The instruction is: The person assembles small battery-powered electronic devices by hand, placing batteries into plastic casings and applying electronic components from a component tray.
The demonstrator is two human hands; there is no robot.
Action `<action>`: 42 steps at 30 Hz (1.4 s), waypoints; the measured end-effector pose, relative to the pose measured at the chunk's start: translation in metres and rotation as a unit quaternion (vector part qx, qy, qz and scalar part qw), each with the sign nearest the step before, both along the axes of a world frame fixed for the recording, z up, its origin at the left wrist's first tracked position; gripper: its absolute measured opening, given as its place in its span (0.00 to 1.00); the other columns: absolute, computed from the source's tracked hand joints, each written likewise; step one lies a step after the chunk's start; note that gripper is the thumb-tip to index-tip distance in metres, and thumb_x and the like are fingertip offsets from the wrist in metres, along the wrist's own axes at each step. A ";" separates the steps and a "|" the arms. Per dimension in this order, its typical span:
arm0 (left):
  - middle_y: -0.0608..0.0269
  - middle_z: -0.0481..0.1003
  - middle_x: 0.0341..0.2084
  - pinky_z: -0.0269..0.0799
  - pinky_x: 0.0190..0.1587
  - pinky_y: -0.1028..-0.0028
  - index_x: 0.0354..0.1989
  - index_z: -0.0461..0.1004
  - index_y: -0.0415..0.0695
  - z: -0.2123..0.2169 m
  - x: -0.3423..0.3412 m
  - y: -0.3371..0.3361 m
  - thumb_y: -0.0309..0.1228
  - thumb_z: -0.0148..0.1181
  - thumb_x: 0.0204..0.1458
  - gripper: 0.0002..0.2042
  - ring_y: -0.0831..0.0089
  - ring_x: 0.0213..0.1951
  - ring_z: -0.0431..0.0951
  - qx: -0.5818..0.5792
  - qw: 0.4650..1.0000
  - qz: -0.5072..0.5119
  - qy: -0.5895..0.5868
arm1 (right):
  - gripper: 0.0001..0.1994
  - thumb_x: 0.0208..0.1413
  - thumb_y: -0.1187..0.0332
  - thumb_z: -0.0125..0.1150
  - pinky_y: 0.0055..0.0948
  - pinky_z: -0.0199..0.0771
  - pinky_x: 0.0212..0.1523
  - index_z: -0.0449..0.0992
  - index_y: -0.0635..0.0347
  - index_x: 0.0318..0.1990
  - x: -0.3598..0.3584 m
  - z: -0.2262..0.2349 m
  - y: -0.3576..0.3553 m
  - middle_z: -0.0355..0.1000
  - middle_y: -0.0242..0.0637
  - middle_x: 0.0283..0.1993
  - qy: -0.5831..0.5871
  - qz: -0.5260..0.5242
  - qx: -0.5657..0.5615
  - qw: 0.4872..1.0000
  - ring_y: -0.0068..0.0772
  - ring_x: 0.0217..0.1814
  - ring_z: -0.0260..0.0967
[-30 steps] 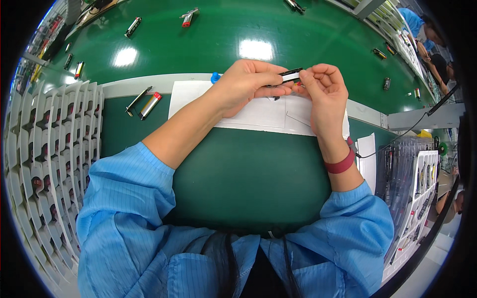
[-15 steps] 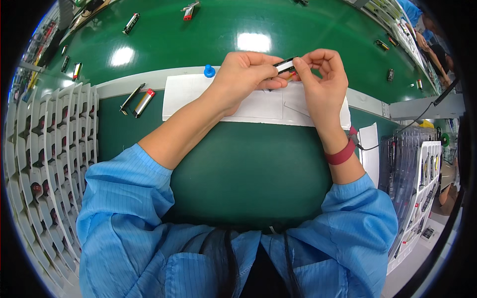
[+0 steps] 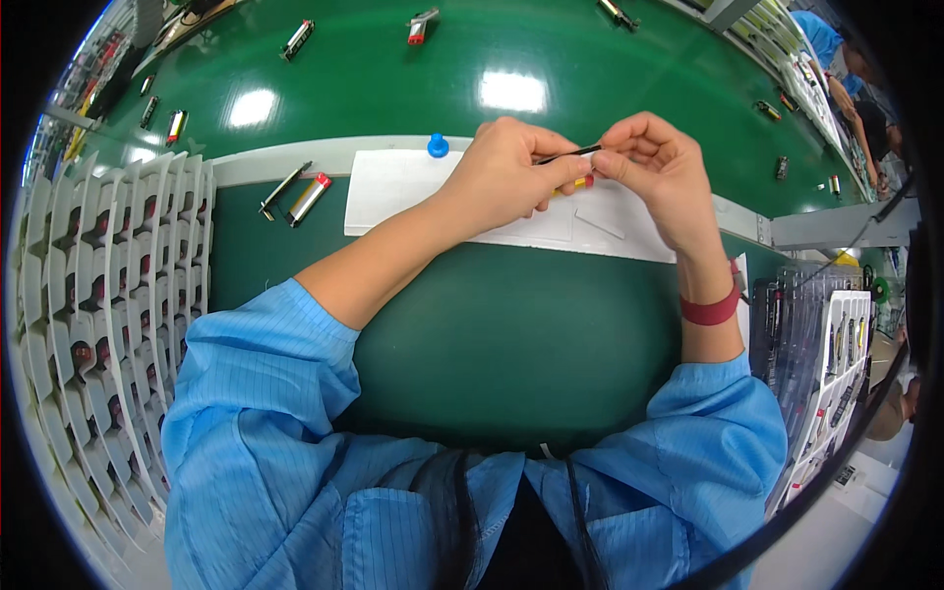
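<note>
Above a white sheet [image 3: 393, 192], both hands are closed on a slim black strip [image 3: 568, 154], seen nearly edge-on. My left hand [image 3: 506, 177] pinches its left part between thumb and fingers. The thumb and forefinger of my right hand [image 3: 659, 172] grip its right end. Just under the strip shows a yellow and red piece [image 3: 582, 184], partly hidden by the left fingers; whether it is joined to the strip I cannot tell. A thin bent outline [image 3: 602, 224] lies on the sheet. Left of it rest a silver battery with a red end [image 3: 311, 200] and a narrow board [image 3: 285, 191].
Beyond a pale rail, a green belt [image 3: 393, 93] carries several scattered battery pieces. A blue knob [image 3: 438, 146] stands at the sheet's far edge. Stacked white trays [image 3: 118, 324] rise at the left, clear and white trays [image 3: 836, 344] at the right. Another person [image 3: 836, 59] is at far right.
The strip has turned from showing its white face to nearly edge-on. More of the yellow and red piece shows below it. The whole view has shifted slightly, and belt pieces appear farther right.
</note>
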State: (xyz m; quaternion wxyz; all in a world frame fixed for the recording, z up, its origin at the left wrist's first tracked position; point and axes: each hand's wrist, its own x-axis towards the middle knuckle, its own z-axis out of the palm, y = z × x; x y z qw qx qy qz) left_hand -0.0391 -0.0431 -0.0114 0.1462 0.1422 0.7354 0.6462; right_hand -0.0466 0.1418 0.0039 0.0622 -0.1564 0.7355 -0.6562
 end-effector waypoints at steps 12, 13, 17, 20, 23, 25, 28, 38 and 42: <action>0.51 0.74 0.39 0.76 0.38 0.74 0.50 0.65 0.34 0.019 -0.009 -0.019 0.30 0.53 0.52 0.18 0.67 0.39 0.77 0.205 0.934 -0.180 -0.231 | 0.08 0.44 0.81 0.60 0.21 0.72 0.37 0.68 0.68 0.33 0.011 0.019 -0.006 0.69 0.34 0.31 0.218 -0.057 0.077 0.971 0.23 0.34 0.69; 0.51 0.74 0.39 0.76 0.38 0.74 0.50 0.65 0.34 0.018 -0.008 -0.019 0.30 0.53 0.52 0.18 0.67 0.39 0.77 0.205 0.936 -0.179 -0.225 | 0.08 0.44 0.81 0.60 0.21 0.72 0.37 0.68 0.68 0.33 0.012 0.019 -0.007 0.69 0.34 0.31 0.225 -0.055 0.077 0.970 0.23 0.34 0.69; 0.54 0.74 0.37 0.75 0.38 0.73 0.49 0.67 0.36 0.017 -0.004 -0.016 0.30 0.56 0.50 0.18 0.69 0.40 0.76 0.214 0.936 -0.159 -0.230 | 0.08 0.45 0.80 0.59 0.21 0.71 0.37 0.68 0.67 0.34 0.015 0.022 -0.010 0.69 0.34 0.31 0.197 -0.059 0.094 0.974 0.21 0.35 0.69; 0.57 0.74 0.33 0.75 0.38 0.73 0.48 0.68 0.36 0.012 -0.005 -0.015 0.31 0.56 0.50 0.18 0.72 0.37 0.75 0.203 0.940 -0.173 -0.214 | 0.07 0.45 0.81 0.58 0.21 0.71 0.36 0.68 0.66 0.33 0.013 0.019 -0.007 0.69 0.33 0.31 0.220 -0.039 0.127 0.966 0.21 0.34 0.69; 0.60 0.73 0.31 0.75 0.38 0.74 0.46 0.69 0.36 0.008 -0.006 -0.014 0.31 0.55 0.51 0.16 0.74 0.35 0.74 0.208 0.934 -0.179 -0.231 | 0.07 0.45 0.81 0.58 0.23 0.71 0.34 0.67 0.65 0.31 0.013 0.019 -0.008 0.69 0.34 0.30 0.227 -0.030 0.136 0.964 0.23 0.32 0.69; 0.58 0.73 0.32 0.73 0.43 0.70 0.41 0.72 0.34 0.003 -0.010 -0.015 0.30 0.56 0.50 0.13 0.72 0.36 0.74 0.275 0.906 -0.180 -0.267 | 0.08 0.43 0.82 0.58 0.24 0.70 0.33 0.67 0.64 0.30 0.016 0.019 -0.016 0.68 0.35 0.29 0.393 -0.033 0.282 0.875 0.26 0.30 0.68; 0.60 0.73 0.31 0.73 0.44 0.70 0.40 0.72 0.36 -0.003 -0.014 -0.017 0.30 0.55 0.51 0.12 0.73 0.36 0.74 0.277 0.907 -0.171 -0.267 | 0.10 0.40 0.81 0.61 0.24 0.70 0.32 0.69 0.63 0.33 0.016 0.003 -0.021 0.70 0.36 0.31 0.392 -0.083 0.261 0.878 0.28 0.31 0.69; 0.60 0.73 0.31 0.75 0.39 0.76 0.43 0.70 0.36 -0.008 -0.015 -0.014 0.32 0.53 0.53 0.14 0.75 0.35 0.75 0.274 0.915 -0.148 -0.258 | 0.07 0.41 0.80 0.61 0.23 0.71 0.33 0.73 0.63 0.31 0.014 -0.009 -0.022 0.73 0.34 0.30 0.468 -0.131 0.248 0.838 0.27 0.30 0.71; 0.61 0.73 0.31 0.75 0.40 0.77 0.43 0.70 0.36 -0.008 -0.014 -0.013 0.33 0.52 0.53 0.13 0.76 0.35 0.74 0.264 0.917 -0.154 -0.257 | 0.07 0.42 0.79 0.61 0.21 0.72 0.34 0.73 0.63 0.31 0.013 -0.009 -0.026 0.73 0.33 0.30 0.306 -0.182 0.095 0.930 0.25 0.32 0.72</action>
